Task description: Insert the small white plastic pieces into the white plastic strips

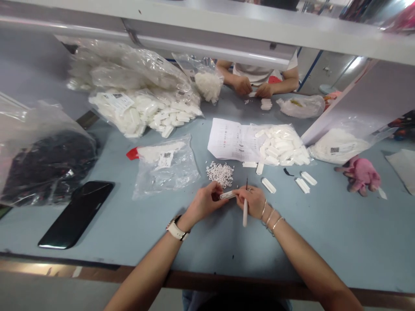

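Note:
Between my hands is a small white plastic strip (228,195) with a row of dark marks or slots along it. My left hand (205,201) pinches its left end. At its right end, the fingers of my right hand (253,202) touch the strip and also hold a white-handled tool (245,214) with a thin dark tip pointing away from me. Just beyond my left hand lies a heap of tiny white pieces (220,173). A few similar white plastic parts (269,185) lie beyond my right hand.
Bags of white parts (175,114) stand at the back left, near a flat clear bag (167,170). A printed sheet (225,140) lies beside another pile (282,147). A black phone-shaped object (76,215) is left, a pink plush toy (361,175) right. Opposite, a co-worker's hands (254,88) hold a white part.

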A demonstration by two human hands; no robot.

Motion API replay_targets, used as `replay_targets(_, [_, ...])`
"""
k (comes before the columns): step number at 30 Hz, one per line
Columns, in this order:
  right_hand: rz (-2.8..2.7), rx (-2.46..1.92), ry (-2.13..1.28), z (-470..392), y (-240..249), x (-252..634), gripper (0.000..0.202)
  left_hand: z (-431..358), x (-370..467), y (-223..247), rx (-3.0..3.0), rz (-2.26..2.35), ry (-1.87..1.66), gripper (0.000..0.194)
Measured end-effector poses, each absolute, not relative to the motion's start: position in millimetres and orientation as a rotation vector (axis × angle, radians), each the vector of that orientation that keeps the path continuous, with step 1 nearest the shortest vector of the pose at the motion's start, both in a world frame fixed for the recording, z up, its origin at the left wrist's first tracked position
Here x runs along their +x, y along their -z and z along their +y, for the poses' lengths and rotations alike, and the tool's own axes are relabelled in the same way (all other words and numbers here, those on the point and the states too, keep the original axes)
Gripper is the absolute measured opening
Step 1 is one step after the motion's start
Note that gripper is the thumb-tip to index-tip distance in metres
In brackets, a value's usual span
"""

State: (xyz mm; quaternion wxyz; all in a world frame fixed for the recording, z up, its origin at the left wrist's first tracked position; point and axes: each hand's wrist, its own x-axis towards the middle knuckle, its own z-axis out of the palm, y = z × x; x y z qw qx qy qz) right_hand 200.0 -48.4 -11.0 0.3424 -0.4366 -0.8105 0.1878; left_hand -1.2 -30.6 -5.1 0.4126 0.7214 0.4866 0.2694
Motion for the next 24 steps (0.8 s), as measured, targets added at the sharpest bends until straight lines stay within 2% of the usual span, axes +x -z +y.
replay_targets(5, [-2.026, -1.063, -0.418, -48.9, 14.4, 200.8, 0.016, -30.4, -1.1, 5.4, 1.822, 1.219, -0.683, 0.025])
replay_targets(13, [-2.131, -1.179, -0.516, -49.4, 5.3, 200.7, 0.013, -31.1, -1.4, 3.4, 1.82, 1.237, -0.668, 0.024])
replay_targets(21, [-1.67, -1.278, -0.586, -49.8, 14.4, 193.2, 0.016, -30.0, -3.5, 8.0, 2.017, 1.179, -0.632, 0.014])
replay_targets(24, [-1.632, -1.266, -0.662, -46.3, 14.2, 193.4, 0.014, -30.1, -5.5, 9.1, 2.111, 1.205, -0.676, 0.017])
